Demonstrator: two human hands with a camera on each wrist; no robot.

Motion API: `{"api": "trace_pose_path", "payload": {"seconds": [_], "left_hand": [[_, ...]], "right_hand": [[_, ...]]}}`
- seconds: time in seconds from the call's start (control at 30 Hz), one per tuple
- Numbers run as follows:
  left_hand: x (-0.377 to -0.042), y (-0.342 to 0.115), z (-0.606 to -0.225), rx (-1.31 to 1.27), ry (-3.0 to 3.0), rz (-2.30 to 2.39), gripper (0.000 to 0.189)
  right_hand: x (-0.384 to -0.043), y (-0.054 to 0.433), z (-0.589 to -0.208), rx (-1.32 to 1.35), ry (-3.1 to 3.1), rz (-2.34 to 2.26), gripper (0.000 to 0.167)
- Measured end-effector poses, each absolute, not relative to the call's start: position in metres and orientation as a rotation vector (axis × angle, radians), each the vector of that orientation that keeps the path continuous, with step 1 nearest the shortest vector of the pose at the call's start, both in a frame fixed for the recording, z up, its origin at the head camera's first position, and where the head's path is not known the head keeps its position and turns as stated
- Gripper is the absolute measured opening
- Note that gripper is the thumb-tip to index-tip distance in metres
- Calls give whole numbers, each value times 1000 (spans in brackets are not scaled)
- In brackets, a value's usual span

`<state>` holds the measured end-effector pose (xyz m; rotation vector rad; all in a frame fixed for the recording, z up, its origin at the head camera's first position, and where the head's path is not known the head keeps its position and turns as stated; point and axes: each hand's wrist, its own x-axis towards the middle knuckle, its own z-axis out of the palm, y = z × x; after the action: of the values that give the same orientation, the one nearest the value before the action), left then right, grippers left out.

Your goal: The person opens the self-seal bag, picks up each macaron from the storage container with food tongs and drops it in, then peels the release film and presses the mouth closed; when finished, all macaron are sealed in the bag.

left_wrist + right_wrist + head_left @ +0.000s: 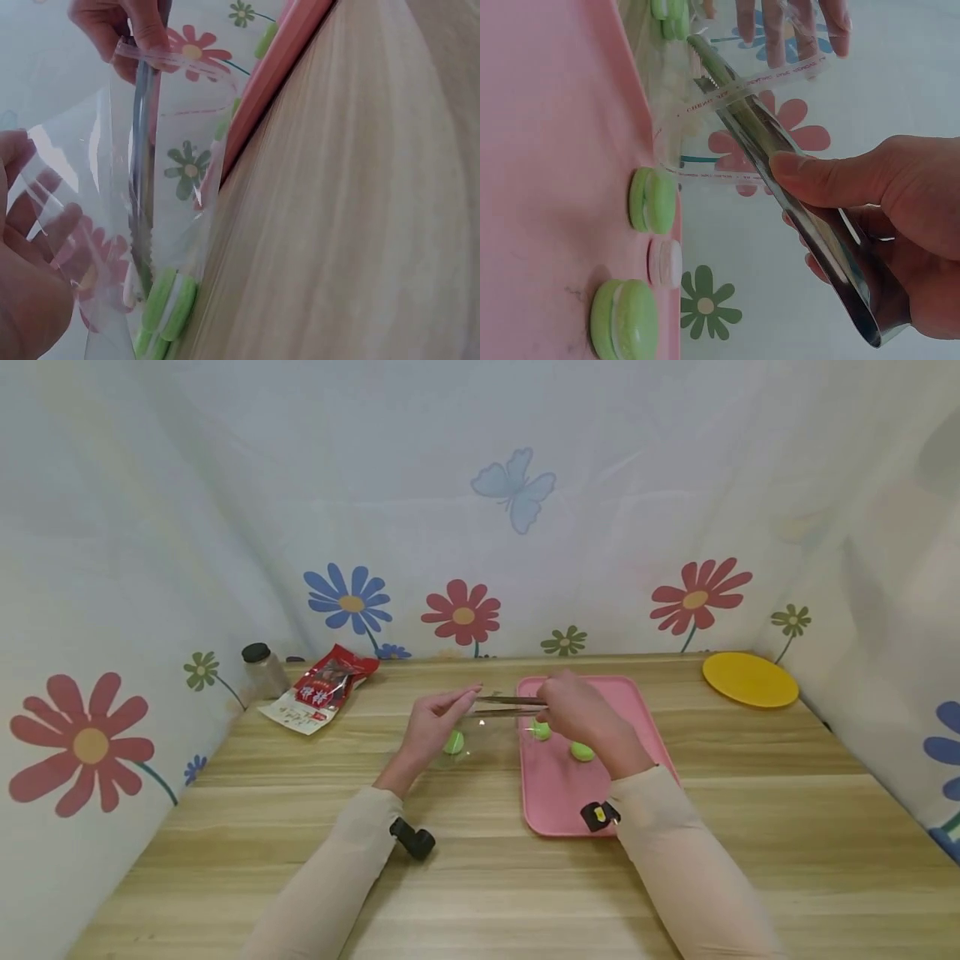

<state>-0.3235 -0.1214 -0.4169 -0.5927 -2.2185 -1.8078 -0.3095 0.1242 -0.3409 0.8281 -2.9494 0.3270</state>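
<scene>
My left hand (pixel 433 723) grips a clear plastic bag (pixel 187 127) by its side, to the left of the pink tray. Metal tongs (pixel 829 234) are held in my right hand (pixel 576 708), thumb on one arm and fingers round the other. Their toothed tips reach through the bag's mouth, close to the green macarons (pixel 169 306) at its bottom. On the pink tray (pixel 551 806), under my right hand, lie more green macarons (pixel 624 321) and a pale pinkish one (pixel 664 262).
At the back left, a red and white food packet (pixel 322 689) lies beside a jar (pixel 266 675) with a black lid. A yellow plate (pixel 750 680) rests at the back right of the wooden table (pixel 465 893). Flower-printed cloth (pixel 420 485) hangs behind the table.
</scene>
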Motion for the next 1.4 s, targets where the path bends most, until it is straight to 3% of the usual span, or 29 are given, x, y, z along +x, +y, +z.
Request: {"api": "trace_pose_path", "payload": {"seconds": [0.93, 1.17, 1.4], "left_hand": [[-324, -123, -417, -580, -2192, -1849, 35], [-328, -124, -419, -546, -2229, -1819, 38], [-326, -120, -418, -539, -2257, -1793, 39]], "right_hand": [[-311, 125, -337, 780, -3043, 352, 9], [-295, 142, -322, 909, -2911, 321, 9], [-265, 190, -302, 862, -2937, 402, 9]]}}
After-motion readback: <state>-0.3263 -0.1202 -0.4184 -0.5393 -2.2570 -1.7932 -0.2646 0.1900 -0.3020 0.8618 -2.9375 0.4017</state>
